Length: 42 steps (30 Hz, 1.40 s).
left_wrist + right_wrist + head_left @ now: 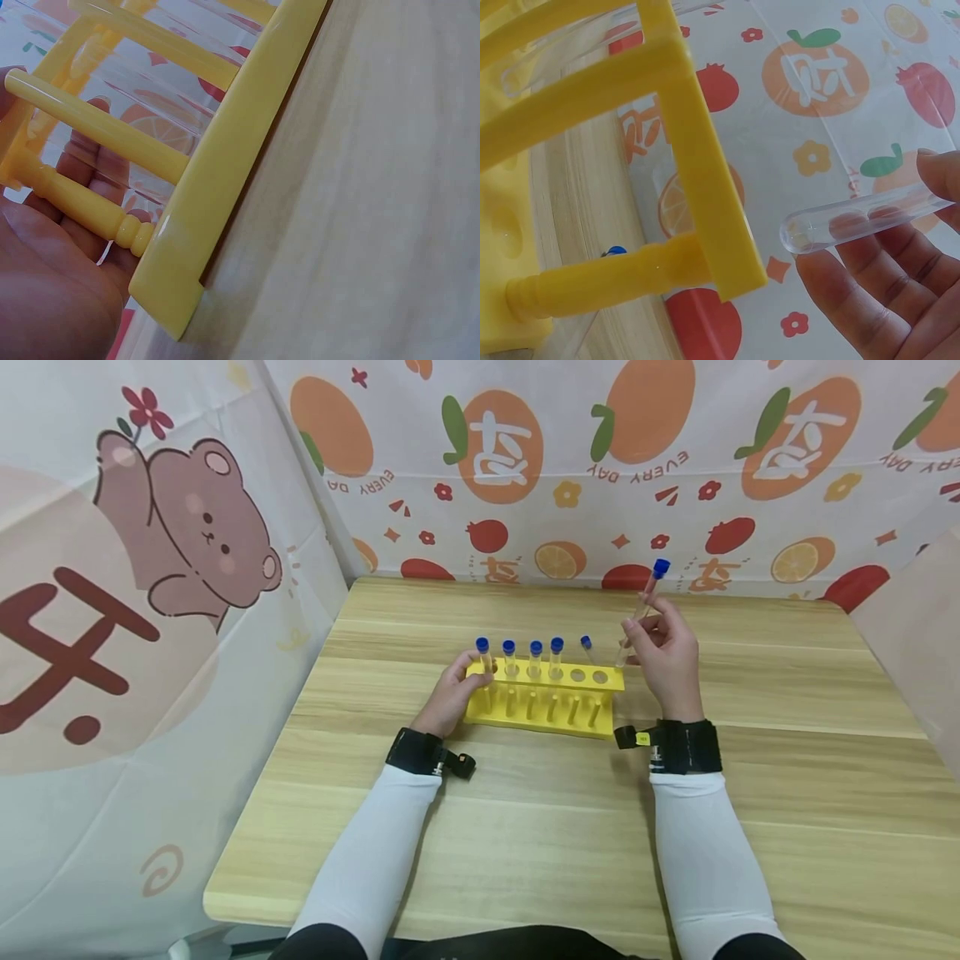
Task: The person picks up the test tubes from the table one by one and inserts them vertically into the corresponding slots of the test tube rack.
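A yellow test tube rack (543, 720) stands on the table, with several blue-capped clear test tubes (536, 662) upright in its left holes. The two holes at its right end are bare. My left hand (448, 693) grips the rack's left end, thumb at the front of the top plate and fingers behind; the left wrist view shows them by the end post (82, 199). Beyond the rack's right end, my right hand (667, 656) pinches a blue-capped test tube (651, 587), tilted with its cap up. Its rounded bottom (799, 231) shows beside the rack in the right wrist view.
Another blue-capped test tube (587, 645) lies behind the rack, partly hidden by it. The wooden table (540, 827) ends at the back against a fruit-print cloth (465, 543). A bear-print cloth (195, 693) hangs along the left side.
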Each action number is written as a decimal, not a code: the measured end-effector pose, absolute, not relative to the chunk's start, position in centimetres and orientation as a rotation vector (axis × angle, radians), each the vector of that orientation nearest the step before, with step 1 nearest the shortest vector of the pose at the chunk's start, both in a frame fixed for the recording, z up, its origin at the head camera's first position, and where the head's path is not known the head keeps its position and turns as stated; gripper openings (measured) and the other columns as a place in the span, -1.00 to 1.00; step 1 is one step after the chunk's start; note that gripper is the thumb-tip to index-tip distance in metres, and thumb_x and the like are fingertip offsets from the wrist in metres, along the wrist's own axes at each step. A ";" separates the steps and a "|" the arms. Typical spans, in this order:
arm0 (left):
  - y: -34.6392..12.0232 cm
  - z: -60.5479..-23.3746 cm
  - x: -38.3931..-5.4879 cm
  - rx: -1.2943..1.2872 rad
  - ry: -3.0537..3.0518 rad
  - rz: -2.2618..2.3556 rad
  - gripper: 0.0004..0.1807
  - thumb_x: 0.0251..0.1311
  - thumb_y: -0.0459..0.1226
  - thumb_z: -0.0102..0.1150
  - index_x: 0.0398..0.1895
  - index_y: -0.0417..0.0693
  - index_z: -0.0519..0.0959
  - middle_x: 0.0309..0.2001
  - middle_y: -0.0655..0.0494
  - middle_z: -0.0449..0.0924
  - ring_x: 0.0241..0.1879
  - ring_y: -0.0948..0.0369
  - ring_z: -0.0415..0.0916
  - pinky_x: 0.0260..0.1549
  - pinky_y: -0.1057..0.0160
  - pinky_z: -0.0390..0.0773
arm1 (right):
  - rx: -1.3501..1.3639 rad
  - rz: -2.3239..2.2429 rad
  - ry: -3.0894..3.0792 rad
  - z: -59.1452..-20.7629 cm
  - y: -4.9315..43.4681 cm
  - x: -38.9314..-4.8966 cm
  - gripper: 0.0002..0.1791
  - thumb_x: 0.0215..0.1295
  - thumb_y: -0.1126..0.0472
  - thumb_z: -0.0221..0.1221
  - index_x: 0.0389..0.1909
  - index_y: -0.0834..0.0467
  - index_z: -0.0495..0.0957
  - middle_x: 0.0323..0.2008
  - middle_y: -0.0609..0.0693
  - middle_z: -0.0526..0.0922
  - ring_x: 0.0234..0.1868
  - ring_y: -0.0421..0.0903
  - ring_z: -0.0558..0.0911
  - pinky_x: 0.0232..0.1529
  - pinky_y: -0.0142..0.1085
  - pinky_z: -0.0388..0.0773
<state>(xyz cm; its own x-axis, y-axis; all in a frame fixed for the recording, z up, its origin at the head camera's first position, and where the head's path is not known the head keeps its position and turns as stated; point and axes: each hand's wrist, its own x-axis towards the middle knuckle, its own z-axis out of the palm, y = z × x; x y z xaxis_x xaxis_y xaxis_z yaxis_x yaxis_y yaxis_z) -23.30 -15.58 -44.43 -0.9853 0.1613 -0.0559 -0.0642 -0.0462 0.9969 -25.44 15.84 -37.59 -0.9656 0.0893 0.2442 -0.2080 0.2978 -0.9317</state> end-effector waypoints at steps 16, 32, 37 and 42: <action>-15.7 -44.7 -23.4 0.103 2.050 2.171 -0.74 0.26 -0.35 0.07 0.01 -0.01 0.45 0.40 -0.23 0.21 0.37 0.02 0.17 0.32 -0.05 0.21 | 0.142 1.754 -2.316 -37.6 15.7 -25.3 -0.50 0.36 -0.03 0.17 0.31 -0.17 0.39 -0.28 -0.03 0.56 -0.30 0.01 0.66 -0.36 -0.32 0.67; -15.6 -44.5 -23.3 0.099 2.038 2.176 -0.75 0.25 -0.35 0.07 -0.01 0.02 0.45 0.36 -0.19 0.28 0.38 0.04 0.16 0.30 -0.02 0.24 | 0.180 1.793 -2.308 -37.6 15.2 -25.3 -0.51 0.33 -0.04 0.20 0.27 -0.17 0.41 -0.29 0.00 0.58 -0.31 0.01 0.67 -0.37 -0.32 0.67; -15.7 -44.4 -23.4 0.106 2.031 2.179 -0.75 0.28 -0.37 0.07 0.00 -0.03 0.44 0.38 -0.23 0.24 0.40 0.07 0.11 0.31 0.00 0.22 | 0.195 1.791 -2.304 -37.6 15.1 -25.3 -0.51 0.31 -0.05 0.22 0.24 -0.14 0.42 -0.30 0.00 0.58 -0.34 -0.03 0.67 -0.37 -0.32 0.67; -15.7 -44.3 -23.4 0.105 2.031 2.180 -0.74 0.28 -0.37 0.07 0.02 -0.09 0.43 0.35 -0.21 0.28 0.39 0.05 0.13 0.28 0.02 0.24 | 0.204 1.790 -2.306 -37.6 14.9 -25.4 -0.53 0.30 -0.05 0.23 0.20 -0.09 0.42 -0.30 0.00 0.59 -0.34 -0.02 0.67 -0.38 -0.32 0.67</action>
